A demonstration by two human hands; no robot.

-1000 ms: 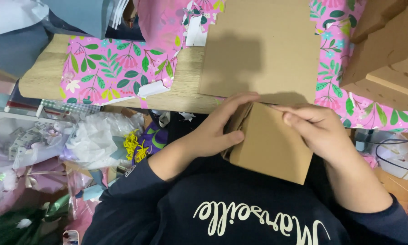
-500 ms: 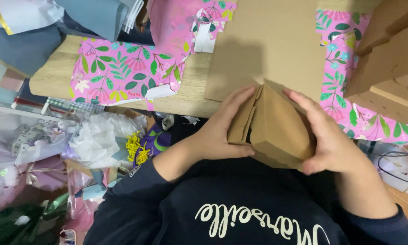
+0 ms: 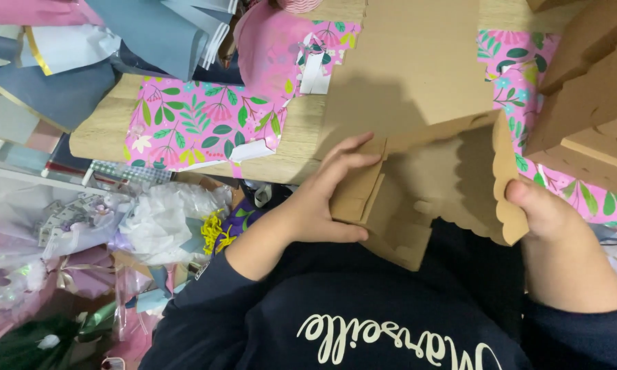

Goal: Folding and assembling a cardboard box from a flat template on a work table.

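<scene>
A brown cardboard box blank (image 3: 439, 185) is spread open between my hands at the near edge of the wooden table (image 3: 110, 127). My left hand (image 3: 325, 199) grips its folded left flap, thumb underneath and fingers on top. My right hand (image 3: 541, 209) holds the right panel, which has a scalloped edge. The box's inner flaps face up. Both forearms wear dark blue sleeves.
Pink floral wrapping paper (image 3: 199, 120) lies on the table to the left and far right. Flat brown cardboard sheets (image 3: 418, 62) and stacked cardboard pieces (image 3: 589, 89) fill the right. Blue-grey paper sheets (image 3: 151, 34) sit top left. Clear wrapped bundles and ribbons (image 3: 82, 233) crowd the floor at left.
The box was folded shut between my hands; now it is pulled open and flattened out, with my right hand moved out to the right.
</scene>
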